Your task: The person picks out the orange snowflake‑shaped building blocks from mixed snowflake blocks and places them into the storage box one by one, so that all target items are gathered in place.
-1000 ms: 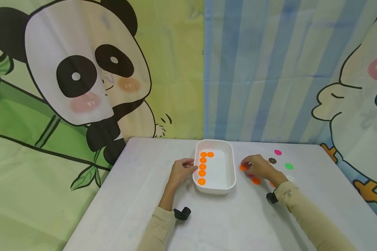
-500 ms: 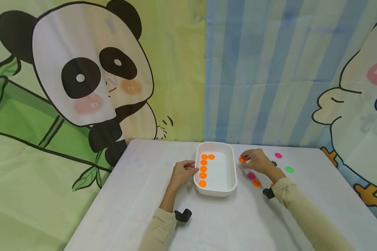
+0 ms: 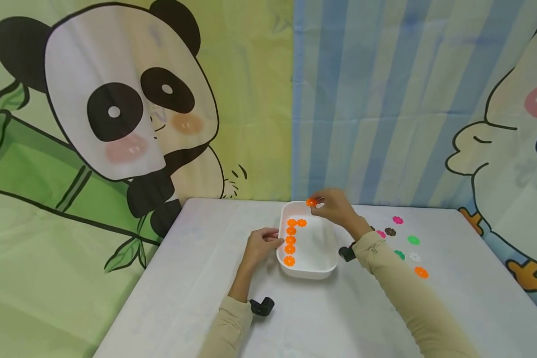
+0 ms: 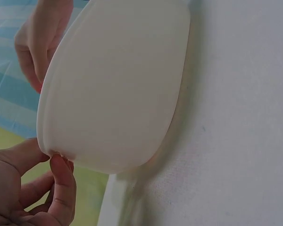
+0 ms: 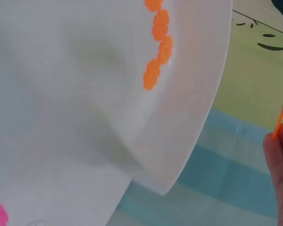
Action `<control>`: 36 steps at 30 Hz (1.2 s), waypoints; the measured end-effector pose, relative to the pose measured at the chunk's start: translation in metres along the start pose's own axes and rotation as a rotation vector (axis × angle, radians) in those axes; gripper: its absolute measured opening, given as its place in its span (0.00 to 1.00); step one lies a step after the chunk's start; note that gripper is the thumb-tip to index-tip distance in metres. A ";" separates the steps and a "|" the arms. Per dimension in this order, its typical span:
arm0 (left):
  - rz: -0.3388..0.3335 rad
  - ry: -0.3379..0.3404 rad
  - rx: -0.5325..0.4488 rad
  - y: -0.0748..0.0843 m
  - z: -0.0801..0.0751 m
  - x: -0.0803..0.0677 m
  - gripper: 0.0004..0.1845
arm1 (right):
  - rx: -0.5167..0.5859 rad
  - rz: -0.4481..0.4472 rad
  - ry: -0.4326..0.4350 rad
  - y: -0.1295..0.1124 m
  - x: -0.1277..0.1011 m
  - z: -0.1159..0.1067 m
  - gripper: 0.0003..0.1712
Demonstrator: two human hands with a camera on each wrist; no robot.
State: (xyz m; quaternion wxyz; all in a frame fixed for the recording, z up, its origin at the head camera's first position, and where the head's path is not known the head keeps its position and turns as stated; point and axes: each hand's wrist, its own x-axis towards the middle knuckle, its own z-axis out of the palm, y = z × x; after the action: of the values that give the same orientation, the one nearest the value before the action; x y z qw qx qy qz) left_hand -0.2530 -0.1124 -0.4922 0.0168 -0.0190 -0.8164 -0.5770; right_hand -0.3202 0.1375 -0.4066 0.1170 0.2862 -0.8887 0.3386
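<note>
- Free lane runs between both sleeves (image 3: 227, 318) toward the near rim of the tray (image 3: 306, 274).
- Left grip (image 3: 257, 248) blocks the left rim.
- Backdrop (image 3: 255, 99) bars the far edge of the counter (image 3: 215, 243).

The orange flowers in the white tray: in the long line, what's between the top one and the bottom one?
Three more orange flowers sit between the top flower and the bottom flower; the head view shows them.

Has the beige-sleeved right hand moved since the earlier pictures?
Yes. In the head view, the right hand has moved leftward and upward relative to the blue-striped fabric backdrop, and now overlaps its lower edge.
</note>
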 end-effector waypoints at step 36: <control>0.088 -0.030 -0.040 -0.005 -0.003 0.005 0.21 | -0.262 0.155 -0.313 0.020 0.005 0.084 0.08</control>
State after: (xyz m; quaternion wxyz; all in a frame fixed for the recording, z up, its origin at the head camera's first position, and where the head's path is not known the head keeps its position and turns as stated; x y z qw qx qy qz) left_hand -0.2583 -0.1166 -0.4959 0.0295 -0.0637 -0.8032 -0.5916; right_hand -0.3370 0.0914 -0.4780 -0.0127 0.2484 -0.9518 0.1794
